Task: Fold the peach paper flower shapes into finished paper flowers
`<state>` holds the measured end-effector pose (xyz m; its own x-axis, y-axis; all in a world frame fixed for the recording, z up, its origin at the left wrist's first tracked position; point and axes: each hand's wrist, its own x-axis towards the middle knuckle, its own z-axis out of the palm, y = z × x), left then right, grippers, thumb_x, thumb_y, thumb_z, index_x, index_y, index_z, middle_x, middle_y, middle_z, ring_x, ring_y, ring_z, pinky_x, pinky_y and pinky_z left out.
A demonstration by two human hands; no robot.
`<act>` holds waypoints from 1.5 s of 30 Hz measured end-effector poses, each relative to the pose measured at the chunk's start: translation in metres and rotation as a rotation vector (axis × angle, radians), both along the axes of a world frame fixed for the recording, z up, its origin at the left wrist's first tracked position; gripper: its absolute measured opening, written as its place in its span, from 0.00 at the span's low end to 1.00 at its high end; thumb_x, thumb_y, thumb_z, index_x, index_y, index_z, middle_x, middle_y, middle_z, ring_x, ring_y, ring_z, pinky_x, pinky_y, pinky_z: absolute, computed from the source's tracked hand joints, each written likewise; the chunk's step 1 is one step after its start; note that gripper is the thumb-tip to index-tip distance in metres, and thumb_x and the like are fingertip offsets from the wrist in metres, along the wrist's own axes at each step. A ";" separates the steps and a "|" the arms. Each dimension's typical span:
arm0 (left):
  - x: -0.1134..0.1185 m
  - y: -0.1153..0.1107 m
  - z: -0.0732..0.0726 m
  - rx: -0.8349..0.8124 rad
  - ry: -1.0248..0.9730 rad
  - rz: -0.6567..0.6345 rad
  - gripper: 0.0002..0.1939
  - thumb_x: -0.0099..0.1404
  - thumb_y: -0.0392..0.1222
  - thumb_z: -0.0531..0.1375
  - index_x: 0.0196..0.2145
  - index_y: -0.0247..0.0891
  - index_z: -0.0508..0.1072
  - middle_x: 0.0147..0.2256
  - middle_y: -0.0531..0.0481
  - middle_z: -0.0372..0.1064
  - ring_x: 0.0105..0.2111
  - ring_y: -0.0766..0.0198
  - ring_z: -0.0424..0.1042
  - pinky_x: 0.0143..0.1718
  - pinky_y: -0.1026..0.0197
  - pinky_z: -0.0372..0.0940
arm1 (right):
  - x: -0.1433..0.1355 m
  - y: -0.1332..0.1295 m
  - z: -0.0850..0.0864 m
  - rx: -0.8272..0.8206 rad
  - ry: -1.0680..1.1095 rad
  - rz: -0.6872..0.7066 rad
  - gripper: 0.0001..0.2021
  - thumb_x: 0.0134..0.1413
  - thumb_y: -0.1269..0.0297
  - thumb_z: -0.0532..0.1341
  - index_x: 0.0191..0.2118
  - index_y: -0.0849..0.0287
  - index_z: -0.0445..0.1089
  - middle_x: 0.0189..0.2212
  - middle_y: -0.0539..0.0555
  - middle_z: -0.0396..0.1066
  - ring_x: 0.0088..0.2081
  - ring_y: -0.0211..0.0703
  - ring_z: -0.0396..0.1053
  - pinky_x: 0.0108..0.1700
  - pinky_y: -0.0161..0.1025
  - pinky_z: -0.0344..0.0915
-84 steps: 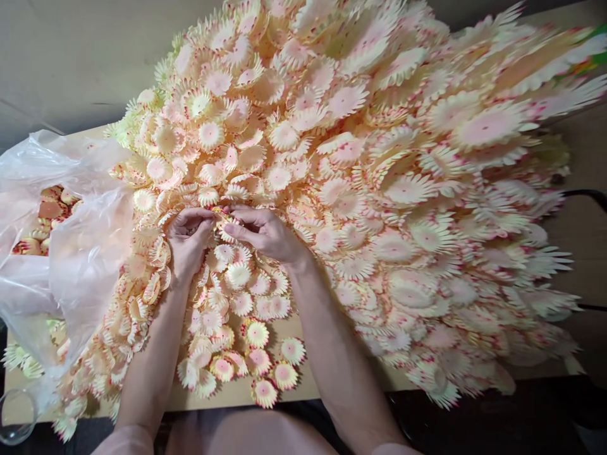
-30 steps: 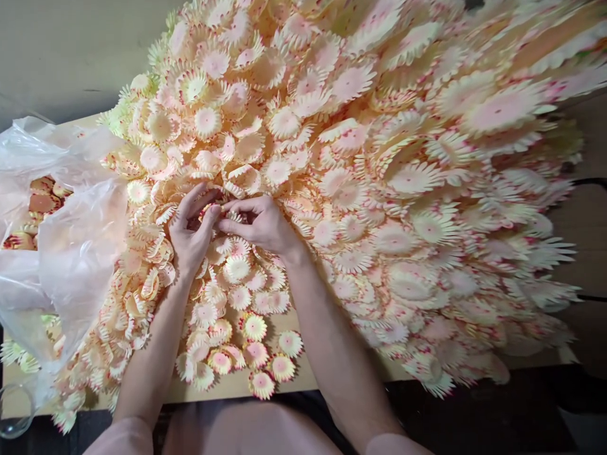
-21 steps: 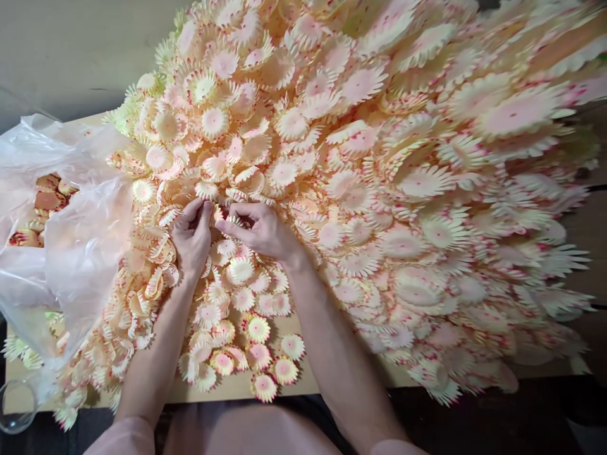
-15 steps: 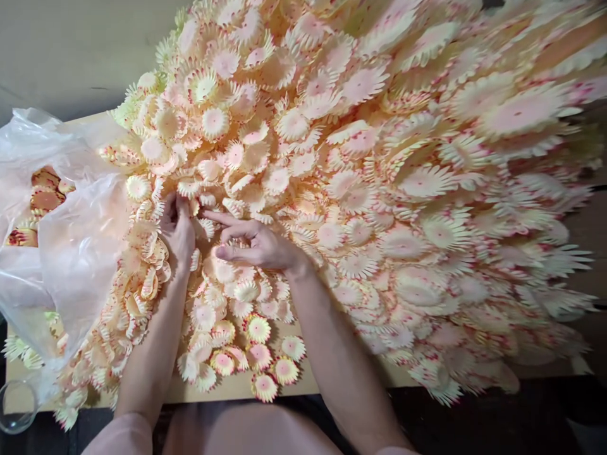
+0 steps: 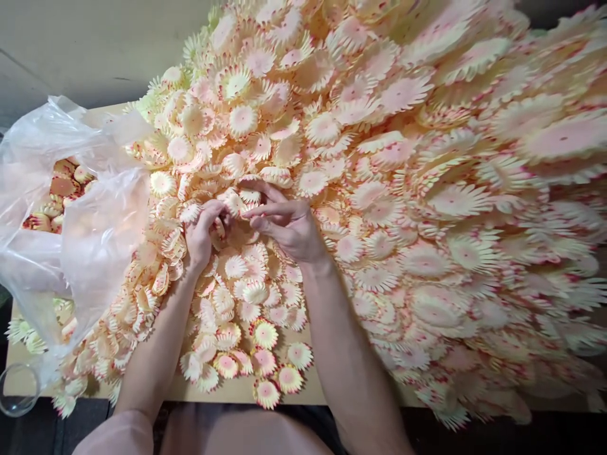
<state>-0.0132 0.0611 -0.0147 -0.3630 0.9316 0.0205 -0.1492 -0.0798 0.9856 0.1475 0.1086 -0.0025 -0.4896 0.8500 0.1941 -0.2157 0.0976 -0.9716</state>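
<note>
A huge heap of pale flower-shaped discs [image 5: 379, 193] with pink-red tips covers much of the table. My left hand [image 5: 205, 230] is closed at the middle of the heap, its thumb and fingers bent around a small pale piece that is partly hidden. Just right of it, my right hand [image 5: 289, 224] has its fingers apart and pointing left, near the pale pieces between the two hands. I cannot make out whether its fingertips touch them. Several loose discs [image 5: 264, 361] lie below my hands near the table's front edge.
A clear plastic bag [image 5: 102, 221] with more flower pieces lies at the left. A round transparent object [image 5: 19, 390] is at the lower left corner. Beige table surface [image 5: 208, 393] shows along the front edge.
My left hand has moved right, out from among the discs. My right hand has shifted right and slightly up, its fingers spread more. The whole view has shifted a little.
</note>
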 end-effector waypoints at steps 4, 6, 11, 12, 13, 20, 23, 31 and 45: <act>0.002 -0.003 0.010 -0.066 0.001 -0.204 0.21 0.55 0.59 0.68 0.24 0.37 0.72 0.19 0.56 0.63 0.18 0.71 0.60 0.20 0.65 0.57 | 0.000 -0.001 0.002 -0.016 -0.024 0.028 0.09 0.41 0.57 0.76 0.31 0.49 0.81 0.56 0.51 0.71 0.65 0.52 0.60 0.62 0.48 0.64; 0.003 -0.003 0.014 -0.090 -0.001 -0.201 0.22 0.51 0.58 0.71 0.25 0.36 0.73 0.21 0.56 0.65 0.19 0.73 0.60 0.20 0.66 0.56 | 0.000 0.000 -0.001 -0.035 0.001 0.036 0.11 0.38 0.57 0.77 0.31 0.50 0.80 0.55 0.52 0.72 0.63 0.52 0.63 0.61 0.48 0.66; 0.005 -0.003 0.019 -0.089 0.002 -0.179 0.24 0.48 0.60 0.72 0.24 0.36 0.72 0.20 0.56 0.64 0.19 0.73 0.59 0.20 0.67 0.56 | 0.000 0.004 -0.006 -0.127 0.061 -0.096 0.16 0.39 0.52 0.76 0.34 0.51 0.76 0.36 0.50 0.77 0.42 0.44 0.75 0.46 0.42 0.74; 0.005 -0.003 0.019 -0.088 -0.001 -0.173 0.24 0.49 0.60 0.71 0.24 0.36 0.72 0.20 0.56 0.64 0.19 0.73 0.59 0.20 0.67 0.56 | 0.000 0.003 -0.006 -0.136 0.037 -0.115 0.15 0.40 0.52 0.75 0.33 0.52 0.76 0.33 0.50 0.76 0.37 0.42 0.75 0.41 0.40 0.74; 0.005 -0.004 0.018 -0.087 0.000 -0.165 0.23 0.49 0.60 0.71 0.24 0.36 0.72 0.21 0.56 0.64 0.20 0.73 0.60 0.21 0.67 0.56 | -0.001 0.002 -0.006 -0.136 0.008 -0.120 0.14 0.41 0.52 0.75 0.32 0.53 0.77 0.29 0.49 0.75 0.33 0.40 0.74 0.37 0.39 0.73; 0.006 0.001 0.010 -0.077 0.042 -0.063 0.22 0.38 0.50 0.78 0.26 0.36 0.75 0.26 0.54 0.72 0.26 0.69 0.68 0.29 0.66 0.65 | -0.002 0.001 -0.006 -0.111 -0.079 -0.161 0.14 0.44 0.50 0.73 0.29 0.55 0.79 0.24 0.50 0.75 0.27 0.39 0.70 0.30 0.38 0.68; 0.008 0.001 0.010 -0.085 0.040 -0.025 0.21 0.41 0.53 0.76 0.24 0.36 0.74 0.24 0.53 0.72 0.24 0.69 0.68 0.29 0.66 0.65 | 0.001 0.004 -0.008 -0.091 -0.081 -0.160 0.16 0.51 0.46 0.68 0.30 0.54 0.80 0.26 0.50 0.75 0.30 0.39 0.71 0.35 0.38 0.68; 0.007 -0.003 0.013 -0.053 0.100 -0.074 0.26 0.50 0.65 0.68 0.20 0.36 0.72 0.19 0.54 0.65 0.21 0.71 0.61 0.23 0.66 0.60 | 0.001 0.004 -0.005 -0.105 -0.032 -0.069 0.15 0.44 0.50 0.73 0.32 0.55 0.78 0.30 0.51 0.76 0.33 0.40 0.71 0.39 0.38 0.70; 0.001 0.000 0.012 0.073 0.170 -0.053 0.19 0.51 0.52 0.73 0.33 0.38 0.75 0.32 0.51 0.73 0.31 0.67 0.71 0.36 0.64 0.67 | -0.001 0.002 0.000 -0.075 0.012 -0.090 0.10 0.43 0.56 0.75 0.28 0.54 0.77 0.29 0.49 0.73 0.35 0.40 0.71 0.42 0.40 0.70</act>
